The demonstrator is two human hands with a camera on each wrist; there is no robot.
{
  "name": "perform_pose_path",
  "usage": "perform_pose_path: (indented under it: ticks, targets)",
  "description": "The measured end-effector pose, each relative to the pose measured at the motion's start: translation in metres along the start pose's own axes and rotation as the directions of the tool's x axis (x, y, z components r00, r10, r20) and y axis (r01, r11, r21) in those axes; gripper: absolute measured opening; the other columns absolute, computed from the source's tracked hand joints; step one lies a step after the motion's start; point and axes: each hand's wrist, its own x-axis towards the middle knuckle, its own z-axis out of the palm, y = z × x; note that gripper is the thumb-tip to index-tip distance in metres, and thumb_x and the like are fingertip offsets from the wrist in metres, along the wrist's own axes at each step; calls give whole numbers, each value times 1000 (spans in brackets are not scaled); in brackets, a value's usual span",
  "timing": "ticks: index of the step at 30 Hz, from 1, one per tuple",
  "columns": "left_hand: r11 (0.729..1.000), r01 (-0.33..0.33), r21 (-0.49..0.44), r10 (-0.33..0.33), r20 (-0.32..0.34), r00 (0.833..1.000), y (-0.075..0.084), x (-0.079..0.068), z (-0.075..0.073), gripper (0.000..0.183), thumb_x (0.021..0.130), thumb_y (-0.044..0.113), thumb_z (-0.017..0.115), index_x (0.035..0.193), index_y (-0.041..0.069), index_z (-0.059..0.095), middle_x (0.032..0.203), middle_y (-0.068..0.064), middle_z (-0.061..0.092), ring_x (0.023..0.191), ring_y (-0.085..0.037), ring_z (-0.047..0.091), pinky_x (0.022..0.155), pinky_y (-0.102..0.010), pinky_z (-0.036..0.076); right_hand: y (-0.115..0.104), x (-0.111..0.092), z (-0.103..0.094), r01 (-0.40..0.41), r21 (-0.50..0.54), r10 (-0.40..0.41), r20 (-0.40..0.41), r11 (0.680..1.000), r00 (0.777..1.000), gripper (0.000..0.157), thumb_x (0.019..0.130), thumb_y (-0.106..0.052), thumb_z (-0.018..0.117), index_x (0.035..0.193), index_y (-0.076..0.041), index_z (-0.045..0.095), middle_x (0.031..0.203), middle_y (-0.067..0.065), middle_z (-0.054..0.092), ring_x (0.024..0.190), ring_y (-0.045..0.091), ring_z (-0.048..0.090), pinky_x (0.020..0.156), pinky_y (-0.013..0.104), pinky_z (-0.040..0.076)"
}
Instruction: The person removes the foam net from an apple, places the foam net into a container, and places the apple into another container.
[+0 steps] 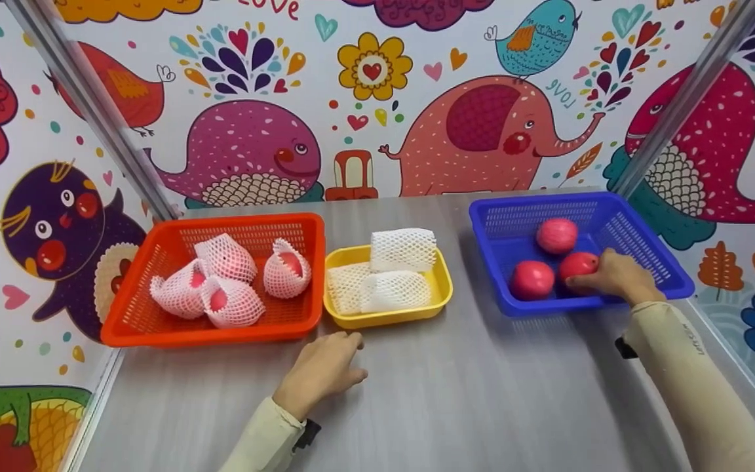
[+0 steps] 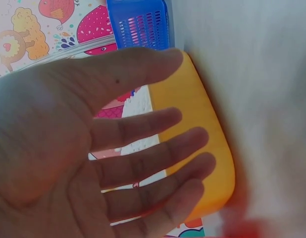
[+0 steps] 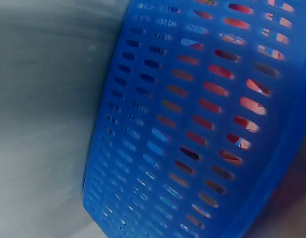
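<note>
Seven fruits, three spare nets, three containers, two hands

Sleeves, pale: two (image 1: 261, 436), one per arm, both reaching in from the near edge over one grey worktop (image 1: 469, 393).

Left hand (image 1: 322, 373): one, holding nothing; above the worktop, just before the gap between red basket and yellow tray, fingers apart and loosely extended, thumb out to the side.

Red basket (image 1: 220, 338): one, at left. Contains four fruits in pink nets (image 1: 236, 308), three clustered, one apart at right.

Yellow tray (image 1: 390, 320): one, in the middle, just beside the red basket. Contains three white nets (image 1: 404, 249), two lying in front, one behind.

Blue basket (image 1: 522, 307): one, at right, slotted walls. Contains three bare red fruits (image 1: 557, 236), one behind and two in front.

Right hand (image 1: 623, 275): one, reaching over the blue basket's near rim, angled inward, thumb and fingers round the front-right fruit (image 1: 577, 265).

Printed wall (image 1: 325, 62), rear: one orange elephant (image 1: 482, 160), one purple whale (image 1: 246, 147).
</note>
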Motion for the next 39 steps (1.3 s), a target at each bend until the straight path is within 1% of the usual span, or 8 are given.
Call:
perform_pose_path:
  ticks: [7, 14, 18, 21, 25, 28, 33, 39]
  targets:
    - [1000, 30, -9, -29, 34, 999, 0, 1, -2, 37, 81, 31, 82, 108, 10, 69, 96, -4, 67, 86, -23, 64, 74, -41, 54, 0, 2, 4, -6, -6, 6, 18, 1000, 1000, 100, 79, -69, 69, 121, 18, 43, 96, 25, 55, 88, 42, 54, 72, 57, 47]
    - [998, 59, -32, -56, 96, 994, 1, 5, -2, 39, 82, 31, 82, 112, 9, 69, 96, -4, 67, 84, -20, 62, 75, -39, 54, -3, -2, -2, 3, 31, -3, 9, 1000, 1000, 83, 86, -63, 66, 119, 11, 46, 100, 23, 55, 89, 40, 53, 72, 53, 46]
    - [997, 69, -41, -64, 120, 991, 3, 7, -2, 39, 82, 30, 82, 113, 9, 69, 95, -4, 66, 83, -20, 61, 75, -39, 54, -8, -6, -9, 14, 39, -14, -9, 999, 1000, 83, 90, -60, 62, 127, 13, 44, 112, 32, 56, 96, 44, 54, 80, 61, 46]
    - [997, 63, -40, -58, 116, 992, 4, 7, -2, 39, 82, 30, 82, 113, 9, 69, 94, -4, 66, 83, -20, 62, 75, -39, 54, -16, -11, -13, 44, 45, -43, -34, 998, 999, 86, 91, -62, 61, 131, 12, 44, 118, 35, 56, 102, 47, 55, 85, 64, 45]
    - [999, 22, -24, -20, 70, 997, 4, 6, -2, 37, 81, 28, 82, 110, 8, 70, 94, -5, 67, 82, -21, 63, 73, -39, 54, -31, -21, -13, 108, 42, -103, -105, 993, 989, 86, 90, -65, 60, 131, 9, 47, 116, 33, 59, 101, 46, 56, 83, 63, 45]
    - [1000, 1, -16, -1, 45, 999, 4, 5, -2, 36, 81, 28, 82, 109, 8, 70, 92, -5, 67, 81, -21, 63, 72, -39, 54, -45, -29, -9, 159, 29, -152, -164, 987, 975, 79, 91, -62, 61, 130, 6, 52, 114, 31, 61, 99, 44, 59, 82, 61, 46]
    - [1000, 3, -22, -2, 50, 999, 5, 5, -4, 35, 82, 28, 82, 109, 8, 69, 90, -4, 66, 79, -19, 61, 71, -37, 53, -71, -45, 0, 247, 3, -240, -228, 969, 944, 67, 93, -53, 64, 126, 5, 57, 112, 28, 64, 98, 42, 62, 82, 60, 48]
    - [1000, 10, -29, -8, 66, 998, 5, 5, -3, 35, 82, 28, 82, 109, 8, 69, 90, -3, 66, 78, -19, 60, 70, -37, 53, -101, -65, 21, 382, -59, -377, -352, 922, 857, 48, 89, -37, 75, 118, 0, 64, 100, 18, 68, 87, 34, 61, 74, 53, 48]
